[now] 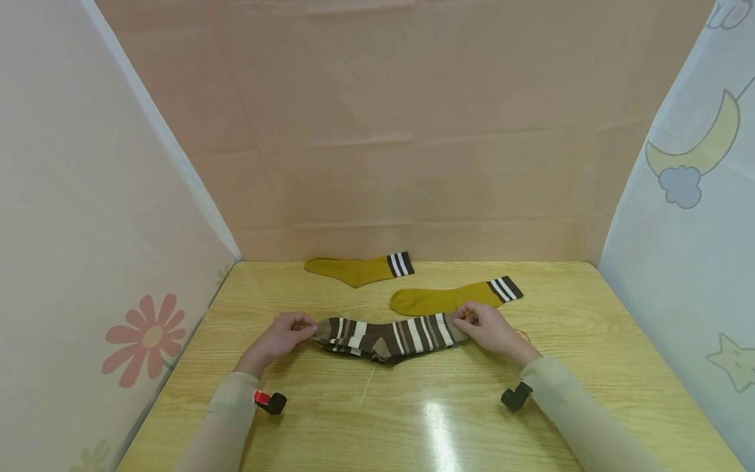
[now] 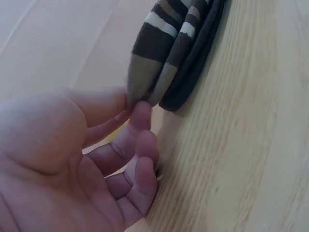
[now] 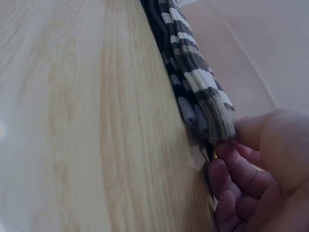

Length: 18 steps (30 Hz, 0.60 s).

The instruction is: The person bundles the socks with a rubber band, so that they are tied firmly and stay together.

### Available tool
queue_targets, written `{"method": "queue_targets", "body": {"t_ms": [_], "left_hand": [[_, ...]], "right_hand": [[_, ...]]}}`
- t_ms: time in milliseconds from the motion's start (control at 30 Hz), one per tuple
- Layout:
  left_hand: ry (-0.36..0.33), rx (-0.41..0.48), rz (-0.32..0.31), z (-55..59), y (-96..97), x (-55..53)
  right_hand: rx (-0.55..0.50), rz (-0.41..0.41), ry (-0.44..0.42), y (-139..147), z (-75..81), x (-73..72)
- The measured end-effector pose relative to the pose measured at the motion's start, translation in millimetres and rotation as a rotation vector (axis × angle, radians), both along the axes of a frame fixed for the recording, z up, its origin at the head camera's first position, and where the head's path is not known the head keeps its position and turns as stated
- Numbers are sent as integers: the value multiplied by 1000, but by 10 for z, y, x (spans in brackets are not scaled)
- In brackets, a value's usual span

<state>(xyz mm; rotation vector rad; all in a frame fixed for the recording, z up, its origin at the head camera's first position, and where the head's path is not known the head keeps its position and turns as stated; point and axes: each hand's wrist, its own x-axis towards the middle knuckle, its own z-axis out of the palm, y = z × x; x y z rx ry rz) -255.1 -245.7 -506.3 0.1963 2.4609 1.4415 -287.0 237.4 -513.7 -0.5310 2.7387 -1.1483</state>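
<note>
A brown, white and tan striped pair of socks lies sideways across the table, one sock laid over the other. At its tan toe end, my left hand pinches the fabric between thumb and index finger. My right hand pinches the ribbed tan cuff at the opposite end. In the left wrist view the sock toe shows stacked layers, with a dark layer lowest against the wood. The right wrist view shows the ribbed cuff at the thumb tip, its layers close to the tabletop.
Two mustard socks with black-and-white striped cuffs lie farther back: one sock near the table's rear edge, the other sock just behind the right hand. Fabric walls enclose the wooden table at the back and both sides.
</note>
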Motion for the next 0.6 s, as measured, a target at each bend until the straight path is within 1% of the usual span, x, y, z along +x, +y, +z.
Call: {"method": "queue_targets", "body": {"t_ms": [200, 400, 600], "left_hand": [[-10, -34, -20, 36, 8, 32], [-30, -68, -9, 44, 15, 35], [-41, -87, 1, 16, 25, 26]], "right_hand": [[7, -25, -8, -16, -8, 8], [10, -23, -20, -13, -35, -6], [18, -24, -18, 2, -57, -8]]}}
